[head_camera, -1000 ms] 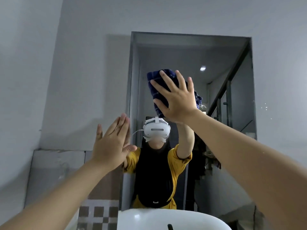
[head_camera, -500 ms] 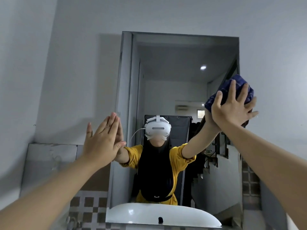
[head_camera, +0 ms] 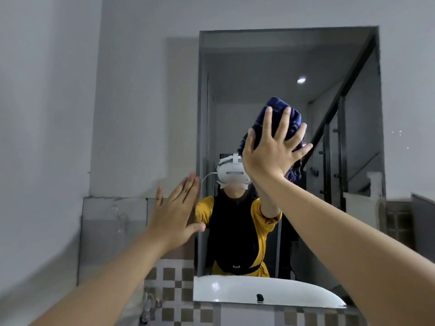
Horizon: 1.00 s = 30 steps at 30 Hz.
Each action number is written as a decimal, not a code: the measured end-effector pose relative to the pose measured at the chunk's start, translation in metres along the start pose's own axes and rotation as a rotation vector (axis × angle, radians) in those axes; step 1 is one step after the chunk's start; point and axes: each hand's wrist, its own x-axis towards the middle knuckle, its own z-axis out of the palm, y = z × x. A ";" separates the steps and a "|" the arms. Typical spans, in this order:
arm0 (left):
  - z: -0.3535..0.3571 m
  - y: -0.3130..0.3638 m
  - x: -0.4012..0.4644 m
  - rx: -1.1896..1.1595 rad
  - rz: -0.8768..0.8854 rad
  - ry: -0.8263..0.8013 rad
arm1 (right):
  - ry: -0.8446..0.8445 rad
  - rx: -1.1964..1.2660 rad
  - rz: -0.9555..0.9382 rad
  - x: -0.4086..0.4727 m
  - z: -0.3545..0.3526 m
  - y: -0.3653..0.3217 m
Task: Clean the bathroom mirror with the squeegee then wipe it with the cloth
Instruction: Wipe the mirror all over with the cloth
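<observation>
Our right hand (head_camera: 270,154) presses the dark blue cloth (head_camera: 281,118) flat against the mirror (head_camera: 259,67) near its middle, fingers spread, palm pinning it; our left hand (head_camera: 175,214) lies open, grasping nothing, flat at the mirror's left edge, lower down.

Head view, close (facing mirror (head_camera: 289,67))

Soft cloth on glossy glass

The dark blue cloth (head_camera: 283,118) looks thick, napped and matt; the mirror (head_camera: 259,74) is smooth reflective glass, the basin (head_camera: 247,290) glossy white, the wall (head_camera: 131,90) matt painted plaster, the checkered tiles (head_camera: 169,278) smooth.
</observation>
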 end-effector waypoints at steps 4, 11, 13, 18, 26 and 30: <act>0.000 -0.008 -0.003 -0.035 0.037 0.001 | -0.046 -0.033 -0.228 -0.019 0.011 -0.038; 0.011 -0.007 -0.011 -0.071 0.006 0.058 | -0.059 -0.151 -0.569 -0.036 0.017 -0.044; 0.018 -0.007 -0.018 -0.098 0.029 0.104 | -0.079 -0.185 -0.688 -0.038 0.014 -0.035; 0.029 -0.003 -0.024 -0.060 0.024 0.111 | -0.108 -0.254 -0.857 -0.051 0.009 -0.002; 0.027 0.004 -0.026 -0.115 -0.044 0.068 | -0.111 -0.286 -0.737 -0.056 -0.004 0.056; 0.032 0.004 -0.025 -0.089 -0.080 0.074 | -0.135 -0.318 -0.717 -0.050 -0.011 0.091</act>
